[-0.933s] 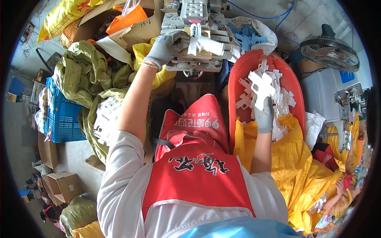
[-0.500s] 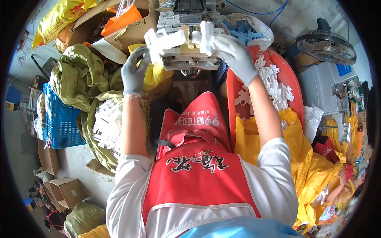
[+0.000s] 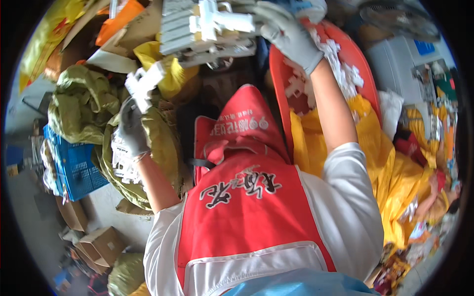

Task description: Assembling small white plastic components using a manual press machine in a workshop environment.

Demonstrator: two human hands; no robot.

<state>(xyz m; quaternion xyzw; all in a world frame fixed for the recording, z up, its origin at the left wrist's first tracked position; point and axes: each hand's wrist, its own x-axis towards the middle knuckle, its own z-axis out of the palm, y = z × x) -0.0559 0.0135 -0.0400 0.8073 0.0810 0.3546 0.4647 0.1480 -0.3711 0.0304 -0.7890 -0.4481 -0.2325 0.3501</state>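
Observation:
My left hand (image 3: 132, 127), in a grey glove, grips a white plastic toy-gun-shaped part (image 3: 144, 85) by its lower end. It is above an olive woven sack (image 3: 165, 143) that holds similar white parts (image 3: 123, 160). Another white gun-shaped part (image 3: 210, 22) lies on the grey metal machine (image 3: 180, 37) at the top. My right hand (image 3: 291, 38), also gloved, is just right of that part with its fingers apart. Whether its fingertips touch the part or machine I cannot tell.
Below my right forearm stands a red tub (image 3: 277, 86) with loose white parts; yellow sheeting (image 3: 380, 172) drapes over its near side. A blue crate (image 3: 81, 167) is at left. A fan (image 3: 397, 19) is at far right. Another person's arm (image 3: 427, 202) shows at lower right.
My left hand has moved from the machine down and left, carrying one white part to above the sack. The other white part, formerly upright at my right hand, now lies on the machine.

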